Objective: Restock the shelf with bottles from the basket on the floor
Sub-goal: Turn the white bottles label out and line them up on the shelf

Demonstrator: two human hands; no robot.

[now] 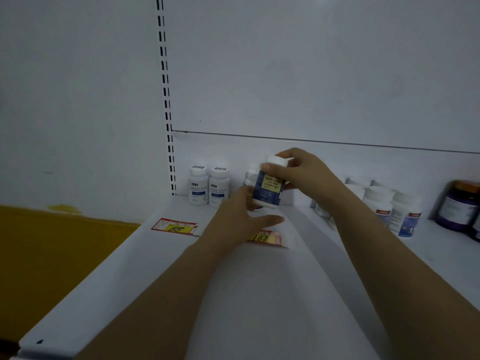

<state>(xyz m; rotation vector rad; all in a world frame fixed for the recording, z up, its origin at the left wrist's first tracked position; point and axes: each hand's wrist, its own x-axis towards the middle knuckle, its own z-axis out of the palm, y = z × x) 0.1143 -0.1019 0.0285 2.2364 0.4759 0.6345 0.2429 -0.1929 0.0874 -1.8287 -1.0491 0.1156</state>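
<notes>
One dark-label bottle (268,187) held upright just above shelf (259,281), mid-row | right hand (298,168) fingers closed on cap and shoulder | left hand (241,216) fingers spread loose beside base, grip unclear | step: placing | next: lower beside rear bottles, label forward, above price tag (265,238).

Red-and-yellow price tag (175,226) on the shelf (124,276) at 9 o'clock reading "88", second price tag (265,237) at 6 o'clock reading "68", bottle labels too blurred to read
</notes>
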